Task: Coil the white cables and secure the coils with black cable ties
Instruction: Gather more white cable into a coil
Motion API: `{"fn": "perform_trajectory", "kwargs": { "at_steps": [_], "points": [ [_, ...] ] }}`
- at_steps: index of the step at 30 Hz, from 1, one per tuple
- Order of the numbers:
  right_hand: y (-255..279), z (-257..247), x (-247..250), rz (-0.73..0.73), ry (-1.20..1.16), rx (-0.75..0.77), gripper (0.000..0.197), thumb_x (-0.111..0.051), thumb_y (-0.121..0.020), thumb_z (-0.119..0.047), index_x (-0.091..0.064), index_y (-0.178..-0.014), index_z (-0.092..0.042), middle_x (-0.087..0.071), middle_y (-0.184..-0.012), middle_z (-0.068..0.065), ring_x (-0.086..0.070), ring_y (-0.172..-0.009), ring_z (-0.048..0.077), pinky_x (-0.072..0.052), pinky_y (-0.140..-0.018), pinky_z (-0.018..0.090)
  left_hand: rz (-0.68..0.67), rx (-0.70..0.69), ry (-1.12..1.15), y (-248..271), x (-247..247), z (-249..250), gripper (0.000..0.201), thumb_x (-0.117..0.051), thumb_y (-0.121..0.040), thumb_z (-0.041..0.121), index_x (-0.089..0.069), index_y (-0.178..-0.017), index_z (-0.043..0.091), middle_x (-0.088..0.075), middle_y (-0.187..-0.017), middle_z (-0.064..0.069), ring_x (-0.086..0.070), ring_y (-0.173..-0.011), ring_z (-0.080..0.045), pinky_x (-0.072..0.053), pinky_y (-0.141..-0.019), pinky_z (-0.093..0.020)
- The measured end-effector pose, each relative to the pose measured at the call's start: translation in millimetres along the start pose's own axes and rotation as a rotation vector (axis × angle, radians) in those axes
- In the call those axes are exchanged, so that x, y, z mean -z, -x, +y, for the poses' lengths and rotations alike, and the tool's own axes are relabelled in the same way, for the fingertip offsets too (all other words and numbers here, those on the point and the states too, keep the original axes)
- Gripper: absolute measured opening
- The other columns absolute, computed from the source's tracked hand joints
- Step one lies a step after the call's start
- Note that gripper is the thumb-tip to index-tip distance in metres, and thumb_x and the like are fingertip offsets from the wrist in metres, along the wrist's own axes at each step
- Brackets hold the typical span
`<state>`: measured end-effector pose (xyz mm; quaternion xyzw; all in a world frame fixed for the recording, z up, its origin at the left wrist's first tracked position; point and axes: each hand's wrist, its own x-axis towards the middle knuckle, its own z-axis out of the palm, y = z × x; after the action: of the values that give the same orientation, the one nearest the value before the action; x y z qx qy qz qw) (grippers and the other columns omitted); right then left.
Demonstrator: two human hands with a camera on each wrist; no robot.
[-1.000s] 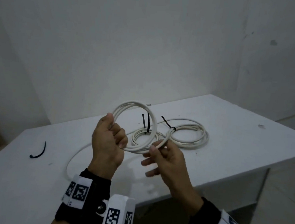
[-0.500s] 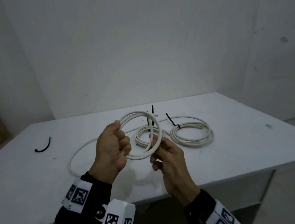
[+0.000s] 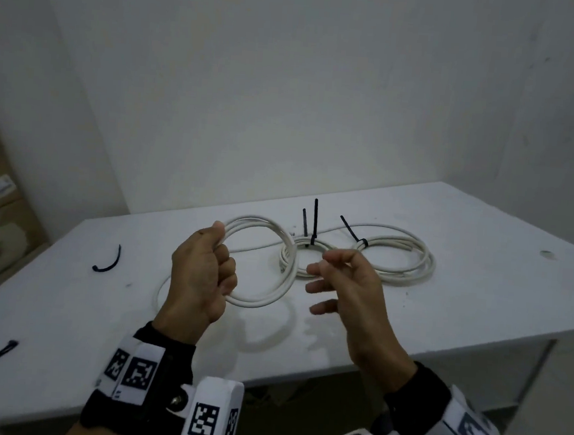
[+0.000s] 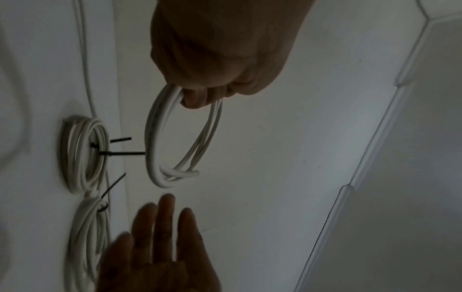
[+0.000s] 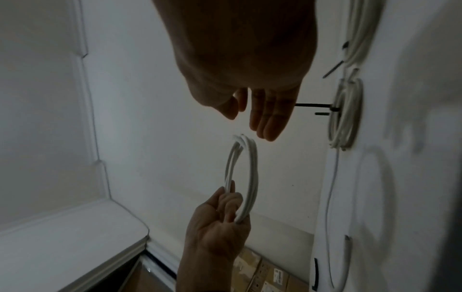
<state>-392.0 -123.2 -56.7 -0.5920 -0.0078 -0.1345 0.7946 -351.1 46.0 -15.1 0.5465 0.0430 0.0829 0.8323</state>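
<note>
The left hand (image 3: 201, 279) is gripping the white coil (image 3: 276, 268) in curled fingers above the surface (image 3: 478, 301), while at 3 o'clock the right hand (image 3: 352, 291) is hovering, fingers loosely spread.

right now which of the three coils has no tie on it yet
The coil gripped in the left hand, held above the table. The middle coil and right coil lie there, each with a black tie.

Honestly we can't read a single word anywhere here. The wrist bands (image 3: 136, 370) only carry black-and-white square code markers, no letters or numbers. The cardboard boxes (image 5: 270, 274) by the wall have small white labels (image 5: 278, 275), probably printed, but they're too small and blurry for us to make out.
</note>
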Motion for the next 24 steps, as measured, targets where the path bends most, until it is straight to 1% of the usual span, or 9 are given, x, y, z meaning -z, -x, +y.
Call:
{"fn": "perform_trajectory", "kwargs": {
  "at_steps": [3, 7, 10, 12, 15, 17, 20, 22, 24],
  "points": [
    [-2.6, -10.1, -18.0, -0.137, 0.103, 0.046, 0.009, -0.055, -0.090, -0.002, -0.058, -0.085, -0.009, -0.065, -0.073, 0.007, -0.059, -0.059, 0.015, -0.046, -0.042, 0.026, 0.010, -0.008, -0.066, 2.9, 24.8, 18.7, 0.033, -0.047, -0.097, 0.020, -0.034, -0.066, 0.023, -0.021, -0.042, 0.010, -0.015, -0.032, -0.005, -0.012, -0.034, -0.012],
    [-11.2, -8.6, -57.5, -0.351, 0.246, 0.014, 0.003, -0.058, -0.089, -0.005, -0.059, -0.091, -0.007, -0.061, -0.075, 0.008, -0.058, -0.060, 0.016, -0.046, -0.044, 0.027, 0.057, 0.040, -0.118, 6.2, 70.9, 44.8, 0.032, -0.042, -0.094, 0.020, -0.032, -0.064, 0.022, -0.020, -0.044, 0.008, -0.014, -0.033, -0.006, -0.009, -0.036, -0.014],
    [-21.0, 1.2, -97.5, -0.459, 0.448, 0.180, 0.011, -0.060, -0.090, -0.019, -0.059, -0.101, -0.018, -0.063, -0.087, 0.000, -0.061, -0.079, 0.014, -0.051, -0.063, 0.026, 0.056, 0.137, -0.198, 9.0, 104.3, 60.8, 0.028, -0.037, -0.087, 0.020, -0.026, -0.061, 0.022, -0.021, -0.044, 0.006, -0.012, -0.034, -0.008, -0.008, -0.037, -0.014],
    [-23.1, 4.9, -130.7, -0.558, 0.615, 0.371, 0.022, -0.057, -0.091, -0.029, -0.056, -0.112, -0.024, -0.061, -0.100, -0.010, -0.058, -0.092, 0.006, -0.045, -0.075, 0.013, 0.044, 0.177, -0.281, 11.2, 125.8, 69.6, 0.028, -0.037, -0.086, 0.020, -0.027, -0.059, 0.021, -0.021, -0.043, 0.006, -0.013, -0.034, -0.009, -0.009, -0.036, -0.013],
    [-22.0, 7.1, -179.6, -0.796, 0.857, 0.478, 0.032, -0.048, -0.094, -0.035, -0.054, -0.123, -0.021, -0.061, -0.105, -0.011, -0.056, -0.098, 0.004, -0.041, -0.081, 0.010, 0.006, 0.204, -0.427, 11.1, 147.4, 77.8, 0.029, -0.038, -0.085, 0.020, -0.033, -0.057, 0.020, -0.024, -0.044, 0.005, -0.014, -0.036, -0.009, -0.010, -0.038, -0.017],
    [-20.6, 10.2, -212.6, -0.935, 1.022, 0.443, 0.026, -0.044, -0.098, -0.033, -0.060, -0.110, -0.017, -0.068, -0.098, -0.004, -0.062, -0.091, 0.011, -0.047, -0.079, 0.022, -0.006, 0.205, -0.503, 8.4, 163.4, 84.0, 0.038, -0.038, -0.085, 0.020, -0.040, -0.048, 0.019, -0.024, -0.045, 0.005, -0.014, -0.037, -0.009, -0.010, -0.039, -0.018],
    [-21.0, 18.3, -250.9, -1.097, 1.017, 0.327, 0.028, -0.041, -0.100, -0.029, -0.061, -0.085, -0.016, -0.069, -0.070, -0.003, -0.060, -0.058, 0.003, -0.042, -0.055, 0.009, 0.009, 0.208, -0.554, 5.2, 190.4, 95.9, 0.051, -0.037, -0.087, 0.019, -0.049, -0.038, 0.019, -0.024, -0.044, 0.005, -0.015, -0.037, -0.009, -0.011, -0.037, -0.017],
    [-19.0, 28.3, -266.6, -1.128, 0.910, 0.259, 0.030, -0.041, -0.100, -0.026, -0.058, -0.078, -0.016, -0.061, -0.058, -0.004, -0.053, -0.047, 0.002, -0.039, -0.050, 0.008, 0.015, 0.232, -0.542, 5.6, 207.2, 104.3, 0.041, -0.037, -0.089, 0.019, -0.047, -0.049, 0.016, -0.024, -0.044, 0.006, -0.015, -0.036, -0.008, -0.013, -0.035, -0.014],
    [-13.9, 41.0, -278.9, -1.105, 0.786, 0.213, 0.032, -0.040, -0.100, -0.024, -0.055, -0.074, -0.014, -0.055, -0.054, -0.004, -0.053, -0.048, 0.008, -0.044, -0.053, 0.016, 0.005, 0.231, -0.512, 6.2, 223.0, 110.4, 0.032, -0.037, -0.091, 0.019, -0.044, -0.060, 0.014, -0.026, -0.046, 0.005, -0.017, -0.035, -0.007, -0.014, -0.034, -0.014]
  ]
}}
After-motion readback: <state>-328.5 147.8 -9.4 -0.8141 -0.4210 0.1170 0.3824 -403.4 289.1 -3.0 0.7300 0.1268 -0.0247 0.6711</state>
